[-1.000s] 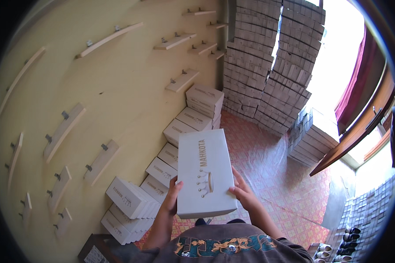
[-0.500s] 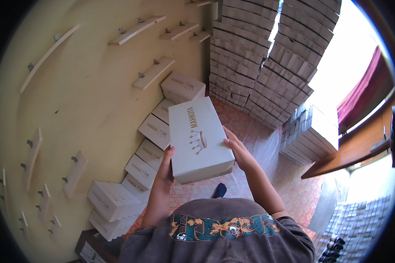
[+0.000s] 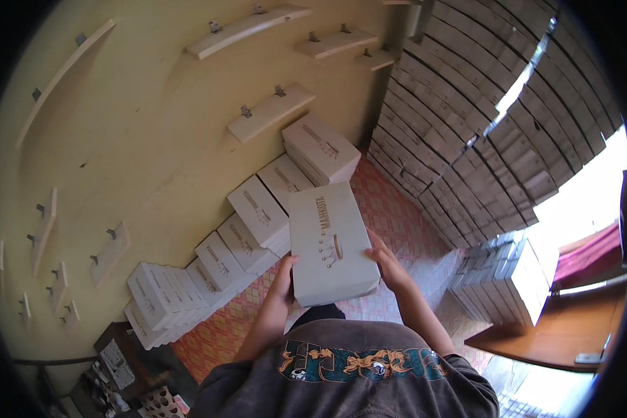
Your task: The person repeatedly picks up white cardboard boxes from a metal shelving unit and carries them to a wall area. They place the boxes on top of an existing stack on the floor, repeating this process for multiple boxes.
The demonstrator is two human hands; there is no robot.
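Between my two hands I carry a white cardboard box (image 3: 338, 268) with a gold crown design and lettering on its lid. My left hand (image 3: 283, 282) presses its left side, the thumb at the lid's edge. On the opposite side my right hand (image 3: 391, 268) grips it, with the thumb over the top edge. The fingers beneath the box are hidden. Just beyond it, a row of similar white boxes (image 3: 256, 209) runs along the yellow wall. At the row's far end stands a higher stack (image 3: 322, 150).
Wooden shelves (image 3: 272, 111) jut from the wall. Tall stacks of boxes (image 3: 481, 139) fill the far right, with a shorter stack (image 3: 505, 279) by the wooden door (image 3: 550, 327). A dark cabinet (image 3: 129, 359) stands lower left. The floor has a red patterned covering (image 3: 390, 188).
My view has turned, so the stacked boxes shift right and the wall row shows more fully. The box stays in both hands, closer to that row. My foot has gone from its earlier place.
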